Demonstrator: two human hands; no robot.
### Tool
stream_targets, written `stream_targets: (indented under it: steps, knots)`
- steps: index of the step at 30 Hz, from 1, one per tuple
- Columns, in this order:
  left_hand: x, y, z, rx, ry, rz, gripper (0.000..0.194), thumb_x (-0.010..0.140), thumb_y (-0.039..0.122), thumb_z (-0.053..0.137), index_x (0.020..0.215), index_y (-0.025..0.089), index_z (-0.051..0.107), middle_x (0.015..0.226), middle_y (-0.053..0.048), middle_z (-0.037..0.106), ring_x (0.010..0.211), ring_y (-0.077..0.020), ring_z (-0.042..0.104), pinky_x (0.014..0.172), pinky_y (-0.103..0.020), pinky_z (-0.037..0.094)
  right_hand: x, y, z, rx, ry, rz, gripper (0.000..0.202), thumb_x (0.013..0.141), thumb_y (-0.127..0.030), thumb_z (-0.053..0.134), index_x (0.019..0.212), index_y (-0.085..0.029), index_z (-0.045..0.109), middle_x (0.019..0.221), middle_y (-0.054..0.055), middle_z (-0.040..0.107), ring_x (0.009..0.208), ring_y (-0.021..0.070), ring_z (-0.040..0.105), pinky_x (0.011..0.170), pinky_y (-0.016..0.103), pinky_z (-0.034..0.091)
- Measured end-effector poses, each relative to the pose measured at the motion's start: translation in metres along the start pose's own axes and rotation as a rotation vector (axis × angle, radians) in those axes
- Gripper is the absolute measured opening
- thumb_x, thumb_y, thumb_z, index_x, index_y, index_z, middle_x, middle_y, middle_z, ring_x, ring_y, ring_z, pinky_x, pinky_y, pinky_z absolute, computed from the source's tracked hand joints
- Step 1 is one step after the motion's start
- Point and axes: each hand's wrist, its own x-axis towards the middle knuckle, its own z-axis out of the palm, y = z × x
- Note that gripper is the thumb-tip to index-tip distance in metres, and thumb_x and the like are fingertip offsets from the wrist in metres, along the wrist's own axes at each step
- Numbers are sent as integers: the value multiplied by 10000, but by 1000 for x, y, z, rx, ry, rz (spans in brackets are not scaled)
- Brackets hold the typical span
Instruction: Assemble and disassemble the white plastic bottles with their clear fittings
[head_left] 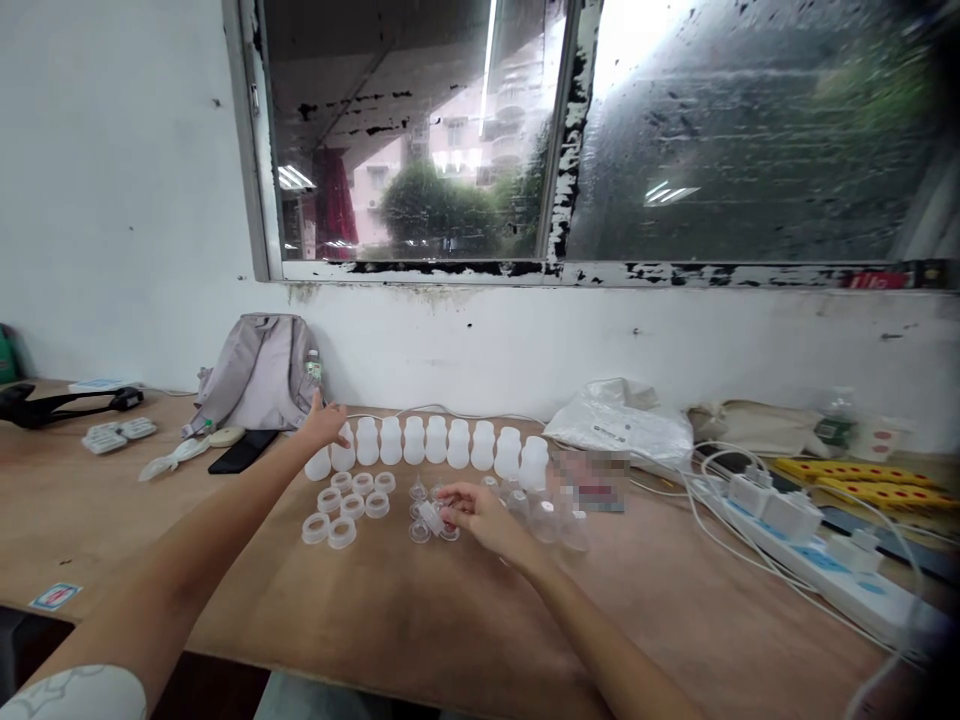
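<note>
My left hand [328, 424] is at the left end of a row of white baby bottles [413, 441], thumb raised apart from the fingers. Its fingers overlap the tops of the bottles there; whether they touch is unclear. My right hand [476, 512] pinches a small translucent plastic ring [431, 517], tilted, above a cluster of clear bottle nipples [419, 533]. The hand partly hides that cluster. Left of it, several translucent collar rings [342, 532] lie in rows on the brown table [360, 610]. Clear domed caps [545, 522] stand right of my right hand, partly behind it.
A backpack [259, 375] and a dark phone [241, 452] are at the back left. A white plastic bag [622, 420] lies behind at right. A power strip [817, 560] with trailing white cables and yellow trays [855, 475] occupy the right side.
</note>
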Motion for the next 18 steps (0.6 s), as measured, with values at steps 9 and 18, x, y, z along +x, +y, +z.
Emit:
stream_targets:
  steps: [9, 18]
  knots:
    - [-120, 117, -3, -837, 255, 262, 437, 818, 468, 411, 1151, 186, 432, 1117, -83, 556, 988, -189, 533, 849, -309, 418, -8, 3, 13, -293, 116, -153, 51, 721, -142, 513, 743, -153, 558, 598, -6, 552, 555, 115, 519, 570, 248, 417]
    - [-173, 153, 12, -845, 75, 168, 335, 777, 375, 490, 1072, 215, 499, 1031, -80, 590, 975, -249, 515, 846, -366, 379, -20, 7, 28, -621, -53, -293, 130, 711, -80, 478, 708, -178, 563, 655, 2, 565, 618, 131, 502, 610, 255, 402]
